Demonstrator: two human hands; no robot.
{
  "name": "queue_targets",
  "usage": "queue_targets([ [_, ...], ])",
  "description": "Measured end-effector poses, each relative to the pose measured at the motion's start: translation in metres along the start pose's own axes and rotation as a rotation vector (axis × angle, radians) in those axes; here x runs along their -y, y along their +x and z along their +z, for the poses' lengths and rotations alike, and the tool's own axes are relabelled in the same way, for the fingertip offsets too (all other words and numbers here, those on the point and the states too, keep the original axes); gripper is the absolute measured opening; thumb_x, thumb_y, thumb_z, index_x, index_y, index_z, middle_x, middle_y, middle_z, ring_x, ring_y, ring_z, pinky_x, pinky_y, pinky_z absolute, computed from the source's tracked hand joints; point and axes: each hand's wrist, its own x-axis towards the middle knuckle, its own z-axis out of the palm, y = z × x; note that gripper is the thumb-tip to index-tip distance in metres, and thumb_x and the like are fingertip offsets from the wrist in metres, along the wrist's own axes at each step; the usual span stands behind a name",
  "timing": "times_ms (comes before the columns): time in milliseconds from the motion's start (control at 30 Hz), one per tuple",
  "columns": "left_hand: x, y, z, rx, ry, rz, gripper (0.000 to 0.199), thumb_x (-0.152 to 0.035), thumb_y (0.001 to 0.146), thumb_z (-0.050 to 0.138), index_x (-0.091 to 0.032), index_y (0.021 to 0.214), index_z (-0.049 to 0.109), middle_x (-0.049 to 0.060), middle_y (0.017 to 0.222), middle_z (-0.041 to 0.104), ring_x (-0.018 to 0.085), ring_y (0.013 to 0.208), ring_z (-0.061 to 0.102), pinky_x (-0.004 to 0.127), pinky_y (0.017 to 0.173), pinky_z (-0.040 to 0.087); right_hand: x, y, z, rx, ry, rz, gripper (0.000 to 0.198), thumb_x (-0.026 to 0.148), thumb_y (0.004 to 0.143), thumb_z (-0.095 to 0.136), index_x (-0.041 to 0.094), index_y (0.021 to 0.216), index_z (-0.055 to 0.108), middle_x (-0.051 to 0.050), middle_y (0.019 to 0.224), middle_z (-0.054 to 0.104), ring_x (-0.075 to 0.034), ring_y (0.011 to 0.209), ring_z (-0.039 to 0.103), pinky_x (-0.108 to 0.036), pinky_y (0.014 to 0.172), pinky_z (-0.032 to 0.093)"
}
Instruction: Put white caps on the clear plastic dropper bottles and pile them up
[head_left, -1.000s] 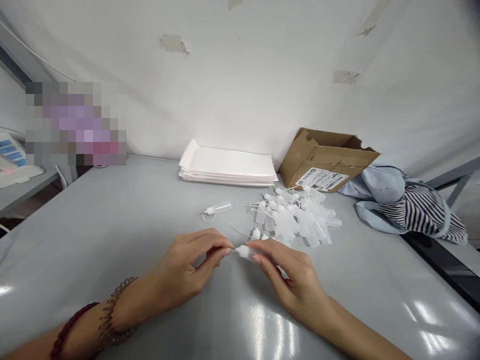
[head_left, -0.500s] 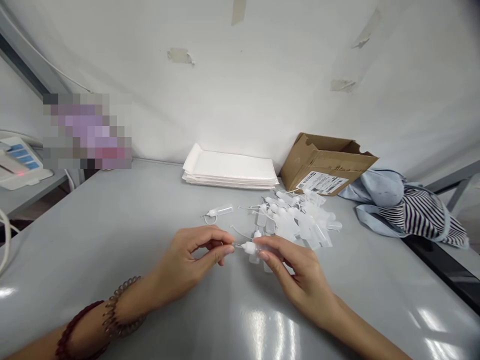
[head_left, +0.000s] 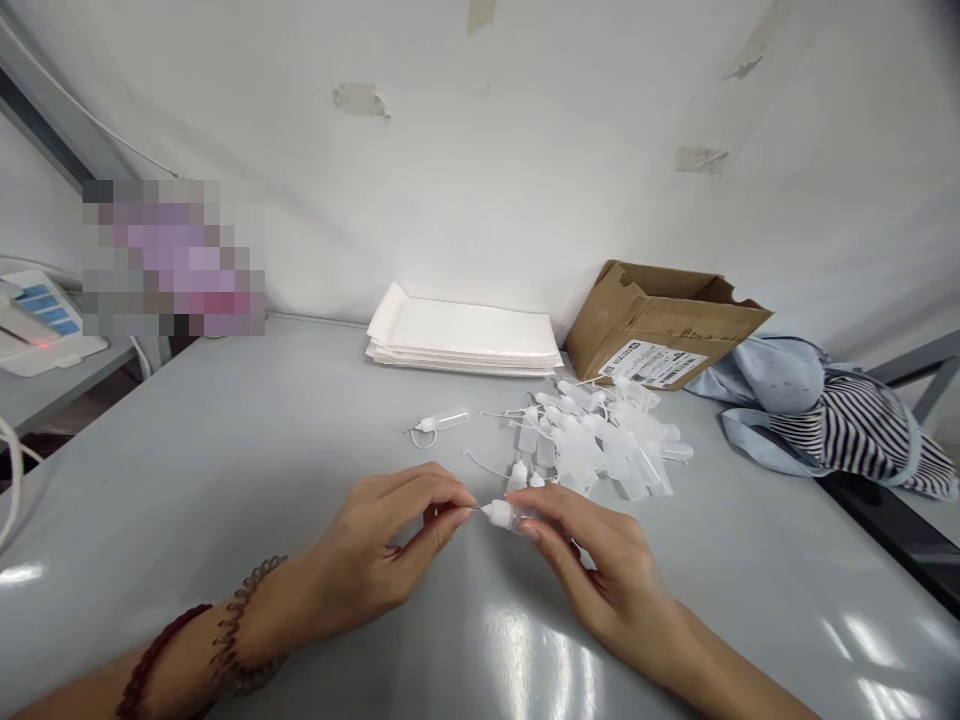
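Note:
My right hand (head_left: 600, 560) grips a small clear squeeze bottle (head_left: 501, 514) with a white cone-shaped top and a thin metal needle tip pointing left. The bottle's lower part is hidden in my fingers. Thumb and forefinger of my left hand (head_left: 409, 535) are pinched together at the end of that needle tip, covering it. Just beyond both hands, a similar needle-tip bottle (head_left: 444, 421) lies alone on its side. Right of it spreads a loose pile of such bottles (head_left: 577, 450), some with thin white cap straps sticking out.
On the grey table (head_left: 247, 450), a stack of white padded envelopes (head_left: 472, 330) lies against the wall. An open cardboard box (head_left: 660, 320) stands behind the pile. Blue and striped cloth (head_left: 840, 420) sits at the right edge, and a white device (head_left: 49, 320) at far left.
Both hands have come slightly nearer to me with the bottle, away from the pile. The left fingertips have closed in along the needle tip, leaving less of it showing.

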Motion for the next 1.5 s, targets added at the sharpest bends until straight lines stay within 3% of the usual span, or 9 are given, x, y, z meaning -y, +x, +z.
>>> queue_targets([
  [667, 0.0, -0.002, 0.002, 0.04, -0.039, -0.004, 0.014, -0.008, 0.087, 0.05, -0.019, 0.087, 0.058, 0.0, 0.076, 0.065, 0.011, 0.068, 0.06, 0.02, 0.063, 0.048, -0.001, 0.0, 0.005, 0.032, 0.015, 0.052, 0.023, 0.012, 0.091, 0.044, 0.018, 0.107, 0.059, -0.003, 0.078, 0.066, -0.014, 0.064, 0.06, -0.025, 0.056, 0.049],
  [933, -0.003, 0.001, 0.001, 0.033, 0.008, -0.036, 0.012, -0.008, 0.083, 0.057, -0.018, 0.089, 0.056, -0.003, 0.076, 0.061, 0.009, 0.066, 0.054, 0.019, 0.064, 0.046, 0.0, -0.001, 0.006, -0.012, 0.022, 0.064, 0.021, 0.012, 0.089, 0.049, 0.016, 0.106, 0.059, -0.004, 0.081, 0.067, -0.012, 0.058, 0.056, -0.022, 0.049, 0.046],
  [1267, 0.007, 0.002, 0.004, 0.064, 0.027, -0.004, 0.009, -0.013, 0.089, 0.051, -0.018, 0.089, 0.059, 0.002, 0.081, 0.06, 0.012, 0.073, 0.055, 0.024, 0.067, 0.046, -0.006, -0.003, 0.011, -0.006, -0.038, 0.176, 0.016, 0.02, 0.091, 0.049, 0.019, 0.104, 0.058, -0.003, 0.08, 0.067, -0.011, 0.052, 0.052, -0.023, 0.046, 0.046],
  [1400, 0.016, 0.001, 0.005, 0.14, 0.115, -0.05, 0.016, -0.014, 0.092, 0.045, -0.018, 0.086, 0.059, 0.002, 0.082, 0.059, 0.013, 0.076, 0.055, 0.025, 0.069, 0.045, -0.013, -0.004, 0.015, 0.0, -0.105, 0.216, 0.018, 0.022, 0.092, 0.048, 0.019, 0.109, 0.054, -0.006, 0.091, 0.064, -0.013, 0.062, 0.057, -0.025, 0.054, 0.051],
  [1500, 0.021, 0.004, 0.001, 0.143, 0.197, -0.122, 0.018, -0.018, 0.092, 0.043, -0.018, 0.083, 0.059, 0.002, 0.082, 0.06, 0.014, 0.076, 0.055, 0.026, 0.069, 0.045, -0.021, -0.004, 0.016, -0.064, -0.287, 0.16, 0.03, 0.026, 0.093, 0.048, 0.015, 0.121, 0.046, -0.014, 0.108, 0.057, -0.021, 0.084, 0.061, -0.034, 0.068, 0.055],
])
